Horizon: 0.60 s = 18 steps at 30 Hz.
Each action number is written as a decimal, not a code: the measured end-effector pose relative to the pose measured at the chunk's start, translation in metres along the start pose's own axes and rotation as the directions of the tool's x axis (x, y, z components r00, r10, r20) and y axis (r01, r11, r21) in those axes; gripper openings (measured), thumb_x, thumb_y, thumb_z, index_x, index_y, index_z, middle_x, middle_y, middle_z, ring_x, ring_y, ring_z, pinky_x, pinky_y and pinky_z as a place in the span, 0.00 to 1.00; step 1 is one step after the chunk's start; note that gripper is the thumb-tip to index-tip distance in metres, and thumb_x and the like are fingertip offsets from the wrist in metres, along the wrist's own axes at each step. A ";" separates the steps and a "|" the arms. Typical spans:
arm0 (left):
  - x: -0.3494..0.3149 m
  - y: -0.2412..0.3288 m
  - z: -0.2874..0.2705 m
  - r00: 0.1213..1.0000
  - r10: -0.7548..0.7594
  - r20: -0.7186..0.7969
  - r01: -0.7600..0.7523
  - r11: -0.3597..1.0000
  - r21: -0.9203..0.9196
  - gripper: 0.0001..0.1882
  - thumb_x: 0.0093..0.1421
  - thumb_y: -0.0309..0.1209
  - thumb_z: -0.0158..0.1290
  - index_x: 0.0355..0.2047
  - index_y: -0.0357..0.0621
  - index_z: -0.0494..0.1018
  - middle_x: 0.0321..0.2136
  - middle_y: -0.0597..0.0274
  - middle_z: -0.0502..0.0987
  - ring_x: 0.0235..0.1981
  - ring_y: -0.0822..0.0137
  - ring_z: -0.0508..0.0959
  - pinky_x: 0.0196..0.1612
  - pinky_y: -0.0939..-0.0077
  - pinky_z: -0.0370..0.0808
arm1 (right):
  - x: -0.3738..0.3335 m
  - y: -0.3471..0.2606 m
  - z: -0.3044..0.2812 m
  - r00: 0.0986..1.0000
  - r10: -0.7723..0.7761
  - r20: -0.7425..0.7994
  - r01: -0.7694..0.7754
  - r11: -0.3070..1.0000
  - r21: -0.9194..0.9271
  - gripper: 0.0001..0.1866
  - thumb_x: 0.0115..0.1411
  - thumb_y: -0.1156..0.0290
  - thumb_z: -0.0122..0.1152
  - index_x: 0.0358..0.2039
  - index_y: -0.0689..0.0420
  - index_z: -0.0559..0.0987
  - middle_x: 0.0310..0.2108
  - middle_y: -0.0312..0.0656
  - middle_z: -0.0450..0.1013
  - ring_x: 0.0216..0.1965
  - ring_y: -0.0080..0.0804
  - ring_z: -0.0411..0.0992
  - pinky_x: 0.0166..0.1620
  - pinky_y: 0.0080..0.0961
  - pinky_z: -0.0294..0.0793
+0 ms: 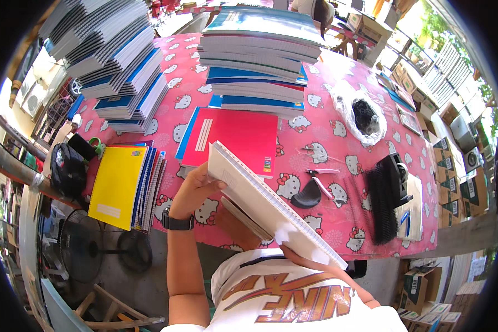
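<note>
An unbound notebook (pixel 271 202) with a pale cover and a row of punched holes along its long edge is held tilted in front of my chest. My left hand (pixel 198 191), with a dark watch at the wrist, grips its upper left end, thumb on the face. Lower down, my right hand (pixel 300 259) holds the near end, its fingers partly hidden by the pages. Just beyond lies a red notebook (pixel 235 135) on a small pile. Pink-handled pliers (pixel 322 185) and a dark curved object (pixel 306 195) rest to the right.
Tall notebook stacks (pixel 257 55) and spiral-bound stacks (pixel 122 72) stand at the back. Yellow-topped spiral notebooks (pixel 116 185) lie left. Black binding coils (pixel 380 202) and a plastic bag of black coils (pixel 364 115) sit right on the pink-covered table (pixel 337 157). A fan (pixel 83 246) stands lower left.
</note>
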State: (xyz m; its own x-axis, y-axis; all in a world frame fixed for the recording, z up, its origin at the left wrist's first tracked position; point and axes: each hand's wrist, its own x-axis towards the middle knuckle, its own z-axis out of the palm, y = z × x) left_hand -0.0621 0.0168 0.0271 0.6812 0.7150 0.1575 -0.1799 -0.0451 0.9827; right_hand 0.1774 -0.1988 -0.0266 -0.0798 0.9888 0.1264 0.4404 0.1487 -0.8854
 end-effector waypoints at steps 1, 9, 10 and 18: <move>0.001 -0.002 -0.002 1.000 0.002 -0.002 -0.002 1.000 -0.001 0.21 0.56 0.18 0.52 0.51 0.38 0.67 0.42 0.67 0.75 0.45 0.75 0.72 0.50 0.76 0.69 | 0.000 -0.001 0.000 0.998 0.056 -0.007 -0.056 0.997 0.044 0.10 0.53 0.71 0.60 0.34 0.59 0.73 0.26 0.47 0.70 0.26 0.44 0.72 0.29 0.33 0.70; -0.062 -0.124 -0.052 0.957 -0.148 -0.250 0.158 0.987 0.018 0.19 0.58 0.21 0.50 0.51 0.39 0.67 0.41 0.67 0.74 0.44 0.74 0.72 0.50 0.75 0.69 | 0.035 0.023 0.008 0.998 -0.016 0.062 0.033 0.957 -0.288 0.22 0.48 0.65 0.68 0.41 0.56 0.71 0.32 0.47 0.73 0.35 0.50 0.72 0.35 0.35 0.72; -0.067 -0.120 -0.043 0.940 -0.114 -0.322 0.113 0.993 -0.021 0.19 0.59 0.24 0.50 0.52 0.38 0.66 0.43 0.65 0.73 0.45 0.73 0.71 0.52 0.74 0.66 | 0.041 0.023 0.006 0.999 -0.001 0.034 0.012 0.955 -0.297 0.22 0.48 0.65 0.68 0.41 0.56 0.71 0.32 0.47 0.73 0.35 0.50 0.72 0.35 0.35 0.72; -0.040 -0.037 0.007 0.577 0.269 -0.771 -0.236 0.959 0.157 0.22 0.63 0.35 0.46 0.54 0.36 0.64 0.39 0.62 0.72 0.43 0.71 0.69 0.52 0.75 0.60 | 0.055 0.035 -0.088 0.947 0.287 -0.143 -0.298 0.953 -0.061 0.14 0.52 0.73 0.61 0.40 0.60 0.75 0.36 0.47 0.74 0.38 0.42 0.73 0.42 0.35 0.72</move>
State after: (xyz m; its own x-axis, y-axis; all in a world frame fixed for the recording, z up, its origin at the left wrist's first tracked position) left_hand -0.0779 -0.0146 -0.0147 -0.2026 0.9386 0.2793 -0.2217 -0.3218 0.9205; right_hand 0.2673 -0.1375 -0.0115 0.1784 0.9814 -0.0705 0.4979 -0.1519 -0.8538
